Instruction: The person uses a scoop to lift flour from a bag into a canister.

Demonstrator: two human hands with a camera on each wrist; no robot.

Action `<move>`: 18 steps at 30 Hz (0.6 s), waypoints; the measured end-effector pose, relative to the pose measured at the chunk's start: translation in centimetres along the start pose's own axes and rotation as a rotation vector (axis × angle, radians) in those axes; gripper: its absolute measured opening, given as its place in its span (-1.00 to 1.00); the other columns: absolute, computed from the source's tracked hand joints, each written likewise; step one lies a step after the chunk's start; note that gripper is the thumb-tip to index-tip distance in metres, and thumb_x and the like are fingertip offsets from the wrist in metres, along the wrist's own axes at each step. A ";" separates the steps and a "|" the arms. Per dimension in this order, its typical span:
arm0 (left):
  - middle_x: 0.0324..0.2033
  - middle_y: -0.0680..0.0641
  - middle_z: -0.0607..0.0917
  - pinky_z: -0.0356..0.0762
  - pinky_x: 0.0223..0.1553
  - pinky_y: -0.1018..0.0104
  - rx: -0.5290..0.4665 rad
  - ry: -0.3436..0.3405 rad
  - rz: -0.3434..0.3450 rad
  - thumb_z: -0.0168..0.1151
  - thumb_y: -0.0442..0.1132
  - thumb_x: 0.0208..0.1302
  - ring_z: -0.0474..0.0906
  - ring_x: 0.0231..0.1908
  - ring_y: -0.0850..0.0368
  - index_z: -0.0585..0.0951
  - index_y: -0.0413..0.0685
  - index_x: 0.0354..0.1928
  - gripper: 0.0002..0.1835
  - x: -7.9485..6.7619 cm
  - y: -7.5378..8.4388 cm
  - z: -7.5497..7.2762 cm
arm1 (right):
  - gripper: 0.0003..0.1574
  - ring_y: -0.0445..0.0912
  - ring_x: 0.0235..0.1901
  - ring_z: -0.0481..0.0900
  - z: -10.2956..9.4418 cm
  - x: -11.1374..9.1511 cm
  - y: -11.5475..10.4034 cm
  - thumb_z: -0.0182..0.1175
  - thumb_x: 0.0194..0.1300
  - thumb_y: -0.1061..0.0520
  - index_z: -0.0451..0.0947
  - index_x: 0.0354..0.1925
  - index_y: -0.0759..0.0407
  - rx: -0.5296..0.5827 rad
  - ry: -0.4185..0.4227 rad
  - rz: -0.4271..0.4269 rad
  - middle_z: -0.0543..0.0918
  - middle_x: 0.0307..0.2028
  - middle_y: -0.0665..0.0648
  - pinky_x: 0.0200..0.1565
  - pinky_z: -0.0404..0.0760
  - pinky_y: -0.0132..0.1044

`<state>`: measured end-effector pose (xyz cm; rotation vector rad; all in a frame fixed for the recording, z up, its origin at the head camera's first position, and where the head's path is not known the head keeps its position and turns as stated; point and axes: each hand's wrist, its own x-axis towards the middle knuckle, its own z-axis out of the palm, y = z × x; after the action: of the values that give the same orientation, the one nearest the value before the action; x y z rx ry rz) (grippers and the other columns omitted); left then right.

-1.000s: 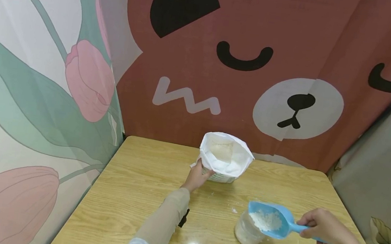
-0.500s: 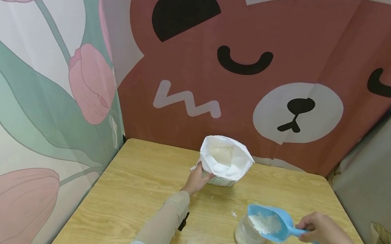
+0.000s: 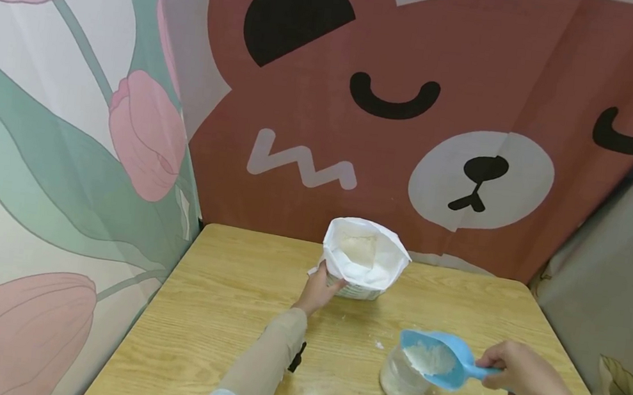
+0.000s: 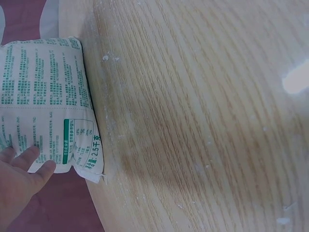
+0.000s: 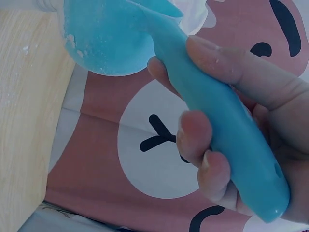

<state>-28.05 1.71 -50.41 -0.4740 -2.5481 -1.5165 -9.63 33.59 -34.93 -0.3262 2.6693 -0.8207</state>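
Observation:
An open white flour bag (image 3: pixel 362 286) with green print stands at the back of the table. My left hand (image 3: pixel 319 291) holds its left front corner, thumb on the front and fingers along the side; the left wrist view shows these fingertips against the printed face of the bag (image 4: pixel 46 92). My right hand (image 3: pixel 524 374) grips the handle of a light blue scoop (image 3: pixel 454 344), fingers wrapped round the handle (image 5: pixel 212 111). White powder (image 3: pixel 429 359) lies in the scoop, whose mouth tilts over a clear jar (image 3: pixel 402 383) with pale powder inside. The scoop hides most of the jar's opening.
The wooden table (image 3: pixel 223 316) has small specks of white powder (image 3: pixel 379 344) between bag and jar. A brown bear curtain (image 3: pixel 302 112) hangs right behind the table, and a tulip curtain (image 3: pixel 62 196) closes off the left side.
The powder in the scoop looks lower and thinner than before, and the scoop has shifted slightly over the jar. The left hand and the bag stay in place.

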 end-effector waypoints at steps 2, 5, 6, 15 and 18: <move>0.10 -0.23 0.41 0.29 0.06 0.06 -0.004 -0.002 0.002 0.18 0.07 0.14 0.34 0.09 -0.08 0.10 -0.16 0.31 -0.19 0.0 0.0 0.0 | -0.87 -0.18 -0.76 0.37 0.0 0.0 -0.1 0.30 -0.04 0.31 0.59 -0.42 0.20 -0.012 0.006 0.011 0.51 -0.60 0.01 -0.72 0.42 -0.30; 0.13 -0.20 0.39 0.27 0.07 0.05 -0.021 -0.016 -0.003 0.17 0.08 0.14 0.32 0.11 -0.07 0.07 -0.13 0.33 -0.17 -0.1 0.1 -0.1 | -0.86 -0.14 -0.74 0.39 0.0 0.1 -0.3 0.31 -0.06 0.32 0.59 -0.41 0.21 -0.022 0.016 0.034 0.54 -0.57 0.01 -0.71 0.42 -0.29; 0.14 -0.19 0.38 0.27 0.07 0.05 -0.021 -0.023 -0.007 0.17 0.09 0.13 0.31 0.12 -0.06 0.06 -0.11 0.33 -0.17 -0.1 0.1 -0.1 | -0.85 -0.13 -0.74 0.39 0.1 0.1 -0.4 0.31 -0.06 0.32 0.59 -0.41 0.21 -0.023 0.018 0.043 0.56 -0.56 0.02 -0.71 0.42 -0.29; 0.14 -0.20 0.37 0.27 0.07 0.02 -0.008 -0.018 0.020 0.15 0.06 0.16 0.30 0.12 -0.08 0.08 -0.13 0.32 -0.20 -0.3 0.1 -0.2 | -0.82 -0.10 -0.73 0.39 0.3 0.2 -0.6 0.33 -0.09 0.32 0.59 -0.40 0.19 -0.053 0.047 0.082 0.57 -0.54 0.01 -0.70 0.40 -0.30; 0.15 -0.18 0.36 0.27 0.07 0.03 -0.011 -0.023 0.015 0.15 0.08 0.15 0.30 0.12 -0.06 0.06 -0.10 0.33 -0.19 -0.3 0.1 -0.1 | -0.82 -0.10 -0.75 0.38 0.4 0.1 -0.6 0.33 -0.10 0.32 0.59 -0.43 0.15 -0.072 0.063 0.086 0.55 -0.57 -0.01 -0.71 0.38 -0.30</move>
<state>-27.78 1.56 -50.35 -0.5131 -2.5488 -1.5297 -9.53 32.87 -34.95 -0.2047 2.7545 -0.7219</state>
